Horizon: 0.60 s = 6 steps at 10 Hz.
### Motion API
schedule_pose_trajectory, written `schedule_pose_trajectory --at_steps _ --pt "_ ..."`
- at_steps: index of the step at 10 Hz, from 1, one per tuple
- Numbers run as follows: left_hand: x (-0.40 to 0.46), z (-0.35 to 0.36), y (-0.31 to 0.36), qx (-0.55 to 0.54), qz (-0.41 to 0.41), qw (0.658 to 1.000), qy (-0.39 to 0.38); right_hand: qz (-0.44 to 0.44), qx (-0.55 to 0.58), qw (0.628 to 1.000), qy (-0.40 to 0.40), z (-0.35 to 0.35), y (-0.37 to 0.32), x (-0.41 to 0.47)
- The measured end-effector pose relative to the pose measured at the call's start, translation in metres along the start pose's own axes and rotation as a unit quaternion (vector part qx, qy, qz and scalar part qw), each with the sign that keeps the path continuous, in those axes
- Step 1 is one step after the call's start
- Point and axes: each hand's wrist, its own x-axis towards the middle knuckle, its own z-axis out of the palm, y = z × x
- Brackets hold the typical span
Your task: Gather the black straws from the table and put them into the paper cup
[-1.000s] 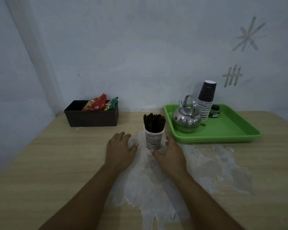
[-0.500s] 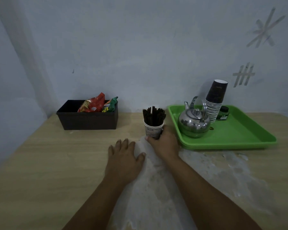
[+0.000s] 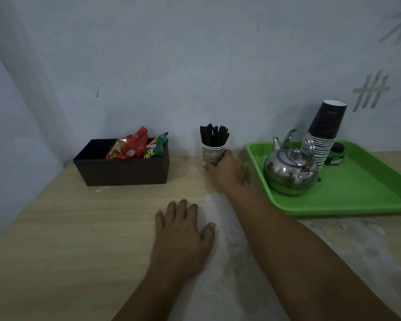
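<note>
our right hand [image 3: 227,171] wraps its fingers around the printed paper cup [image 3: 213,154] of black straws [image 3: 214,135]; our left hand [image 3: 183,230] lies flat, fingers spread, on the wooden table [image 3: 67,228].

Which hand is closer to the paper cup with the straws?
Right. The right hand wraps the paper cup; the left hand lies flat on the table, well short of it.
</note>
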Motion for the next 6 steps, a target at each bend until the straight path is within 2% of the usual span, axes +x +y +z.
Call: schedule_pose_trajectory --at_steps 2,4,6 --pt "0.0 -0.001 0.001 0.004 0.003 1.0 0.007 0.014 -0.043 0.999 -0.007 0.003 -0.004 0.007" --pt "-0.003 -0.004 0.002 0.002 0.002 1.0 0.012 0.013 0.004 1.0 -0.015 -0.011 -0.003 -0.02" --pt "-0.007 -0.007 0.003 -0.014 0.004 1.0 0.012 -0.113 0.068 0.989 0.066 -0.052 -0.003 -0.079"
